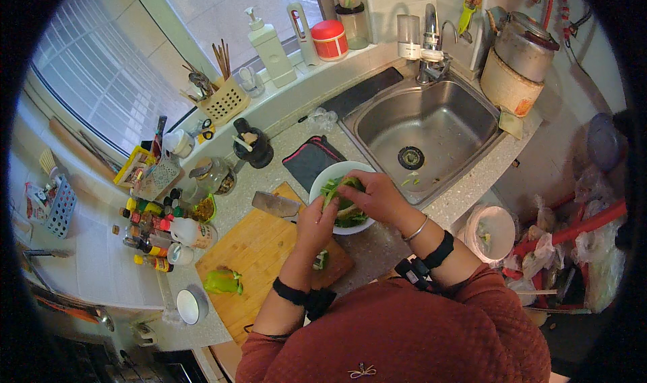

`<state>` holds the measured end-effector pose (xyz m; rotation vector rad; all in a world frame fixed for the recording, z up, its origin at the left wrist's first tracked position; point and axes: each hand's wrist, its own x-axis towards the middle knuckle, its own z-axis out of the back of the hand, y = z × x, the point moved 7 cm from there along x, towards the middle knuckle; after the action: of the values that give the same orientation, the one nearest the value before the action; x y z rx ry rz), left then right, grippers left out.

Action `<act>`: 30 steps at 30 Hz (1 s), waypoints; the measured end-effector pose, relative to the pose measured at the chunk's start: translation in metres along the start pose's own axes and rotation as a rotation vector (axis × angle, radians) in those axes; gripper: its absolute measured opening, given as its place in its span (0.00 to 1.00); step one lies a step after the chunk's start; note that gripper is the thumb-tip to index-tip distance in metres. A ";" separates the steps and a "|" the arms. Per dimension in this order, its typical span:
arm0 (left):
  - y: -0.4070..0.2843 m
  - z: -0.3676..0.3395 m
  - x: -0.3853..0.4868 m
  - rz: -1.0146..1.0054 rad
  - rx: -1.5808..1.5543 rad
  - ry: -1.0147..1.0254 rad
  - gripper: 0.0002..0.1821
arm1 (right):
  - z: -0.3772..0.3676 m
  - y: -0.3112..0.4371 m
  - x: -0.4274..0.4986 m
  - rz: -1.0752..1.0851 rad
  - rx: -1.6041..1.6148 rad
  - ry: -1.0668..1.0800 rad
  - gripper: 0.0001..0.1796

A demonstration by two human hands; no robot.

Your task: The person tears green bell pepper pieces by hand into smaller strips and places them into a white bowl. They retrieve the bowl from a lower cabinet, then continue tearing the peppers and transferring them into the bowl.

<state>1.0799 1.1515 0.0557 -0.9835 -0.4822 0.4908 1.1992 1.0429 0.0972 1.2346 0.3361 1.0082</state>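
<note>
Above a white bowl (373, 169), my left hand (317, 222) and my right hand (378, 193) hold a piece of green pepper (332, 195) between their fingers. More cut green pieces (350, 220) lie in the bowl, partly covered by my hands. To the left is a wooden cutting board (252, 251). A whole-looking green pepper (222, 282) lies on its left side. Beside my left forearm a cut pepper piece (320, 259) rests on the board, partly hidden. A cleaver's broad blade (275, 204) lies across the board's far edge; its handle is mostly hidden by my left hand.
A steel sink (429, 125) with a faucet (430, 44) is at the right, green scraps inside. Seasoning bottles (189, 231) crowd the left. A dark mortar (255, 148) and a folded dark cloth item (311, 160) sit behind the board. A lined bin (489, 231) stands right.
</note>
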 end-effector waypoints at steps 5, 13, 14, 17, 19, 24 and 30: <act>0.001 0.004 -0.009 0.255 -0.447 0.160 0.14 | -0.017 -0.054 -0.010 -0.441 0.551 0.067 0.18; -0.002 -0.004 -0.011 0.494 -0.864 0.169 0.13 | -0.004 -0.046 -0.016 -0.290 0.461 -0.152 0.16; -0.003 -0.009 -0.013 0.537 -0.888 0.213 0.12 | 0.001 -0.034 -0.012 -0.171 0.375 -0.187 0.16; -0.002 -0.022 -0.020 0.643 -0.949 0.188 0.12 | 0.005 -0.010 -0.013 -0.009 0.154 -0.115 0.15; -0.003 -0.023 -0.019 0.628 -0.919 0.172 0.10 | 0.004 0.000 -0.014 0.051 0.001 -0.097 0.13; -0.013 -0.018 -0.020 0.449 -0.641 0.218 0.08 | -0.008 -0.022 -0.016 -0.293 0.479 -0.091 0.14; -0.022 -0.015 -0.021 0.283 -0.676 0.147 0.05 | -0.058 -0.044 -0.035 -0.763 1.409 0.105 0.10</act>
<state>1.0764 1.1189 0.0648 -1.7421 -0.3810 0.5120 1.1587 1.0521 0.0274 1.9979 1.6374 0.0249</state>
